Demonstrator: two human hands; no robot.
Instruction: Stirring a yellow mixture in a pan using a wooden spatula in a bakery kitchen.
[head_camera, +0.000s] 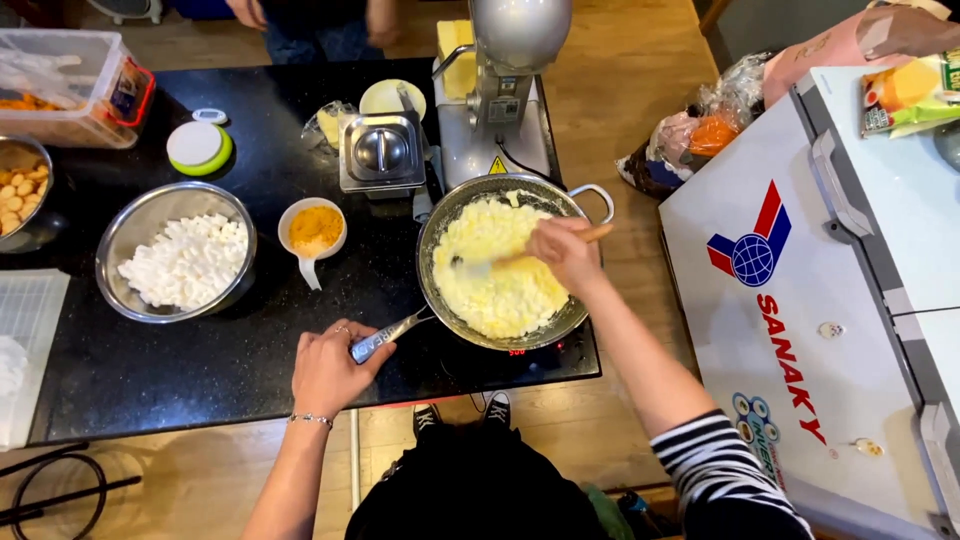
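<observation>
Right now the left hand is clenched around the metal handle of the frying pan, which sits on the black cooktop. Meanwhile the right hand grips a wooden spatula, its blade sunk in the pale yellow melted mixture. Nearby stand a steel bowl of white marshmallows and a small cup of orange powder.

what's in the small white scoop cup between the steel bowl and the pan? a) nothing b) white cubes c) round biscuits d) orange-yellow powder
d: the small white scoop cup holds orange-yellow powder; the white cubes are in the steel bowl to its left, while the pan to its right holds a pale yellow mix.
</observation>
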